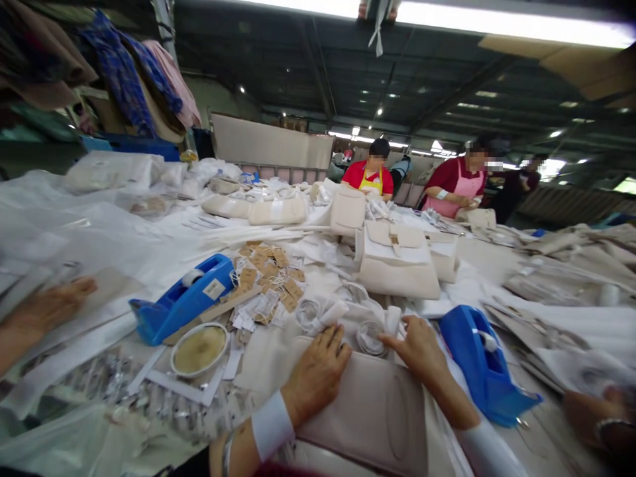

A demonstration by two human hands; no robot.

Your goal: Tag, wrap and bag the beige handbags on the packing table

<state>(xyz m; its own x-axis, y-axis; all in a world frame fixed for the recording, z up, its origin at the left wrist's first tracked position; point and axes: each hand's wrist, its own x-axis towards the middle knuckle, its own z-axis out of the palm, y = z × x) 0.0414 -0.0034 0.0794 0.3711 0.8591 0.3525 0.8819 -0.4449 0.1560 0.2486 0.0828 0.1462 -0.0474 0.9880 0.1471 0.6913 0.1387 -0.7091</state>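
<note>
Left hand flat on bag, right hand at white coil, grip unclear

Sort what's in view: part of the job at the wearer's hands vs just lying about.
Likely in the job:
- beige bag under the left hand
- coiled wrapped strap at the right hand

Apparently lying about:
- blue dispenser at left
- blue dispenser at right
- brown tags
- round dish
</note>
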